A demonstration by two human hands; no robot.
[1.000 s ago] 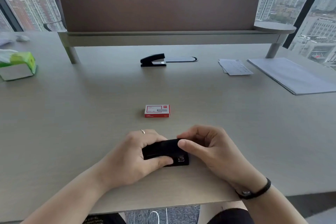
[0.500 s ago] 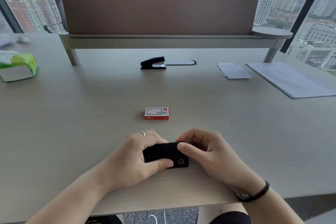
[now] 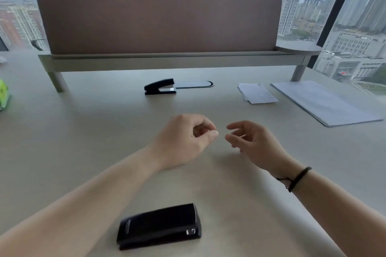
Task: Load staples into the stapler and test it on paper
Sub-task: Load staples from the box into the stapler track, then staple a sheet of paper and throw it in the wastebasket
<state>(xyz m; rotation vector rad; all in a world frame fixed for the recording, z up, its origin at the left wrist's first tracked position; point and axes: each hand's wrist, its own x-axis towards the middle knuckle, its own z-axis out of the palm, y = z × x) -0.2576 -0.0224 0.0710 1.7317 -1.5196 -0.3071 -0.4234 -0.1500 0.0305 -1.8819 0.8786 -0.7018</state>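
A black stapler lies flat and closed near the table's front edge, with neither hand on it. Both hands hover over the middle of the table, beyond the stapler. My left hand has its fingers curled in, thumb at the index finger, and nothing shows in it. My right hand is beside it with relaxed, spread fingers, holding nothing. The red staple box is out of sight; my left hand covers the spot where it lay. Small white papers lie at the back right.
A second black stapler sits at the back centre by a cable slot. A large stack of white sheets lies at the far right. A brown divider on a raised shelf crosses the back. A green tissue box peeks in at the left edge.
Both hands let go of the black stapler and moved forward over the table's middle. The stapler stays by the front edge. The view tilted up, and the red box became hidden.
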